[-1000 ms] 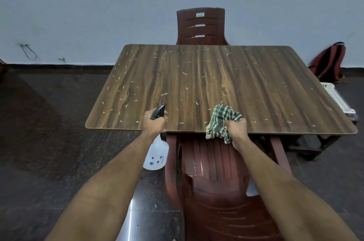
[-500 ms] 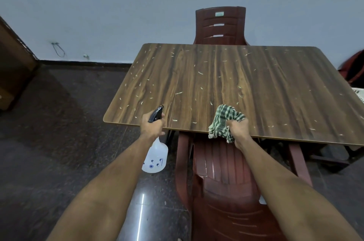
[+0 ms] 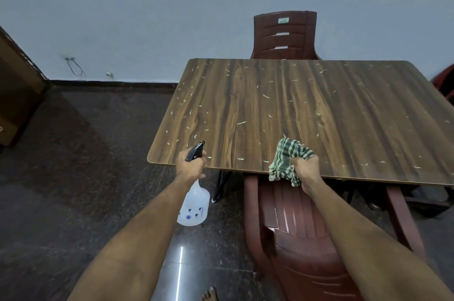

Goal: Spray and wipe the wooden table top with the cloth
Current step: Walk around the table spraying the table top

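Now the left hand (image 3: 191,167) holds the spray bottle (image 3: 194,207) by its neck, the grip curled around the black trigger head, at the near left corner of the wooden tabletop (image 3: 307,113). The white body of the bottle hangs below the tabletop edge, over the dark floor (image 3: 73,177). The right hand (image 3: 307,170) grips the green checked cloth (image 3: 286,159), the fingers closed tightly on the bunched fabric. The cloth lies over the near edge of the tabletop, and part of it hangs down in front. Many small pale scraps are scattered on the tabletop. One dark red chair (image 3: 302,239) stands under the near edge, and another chair (image 3: 285,35) stands at the far side.
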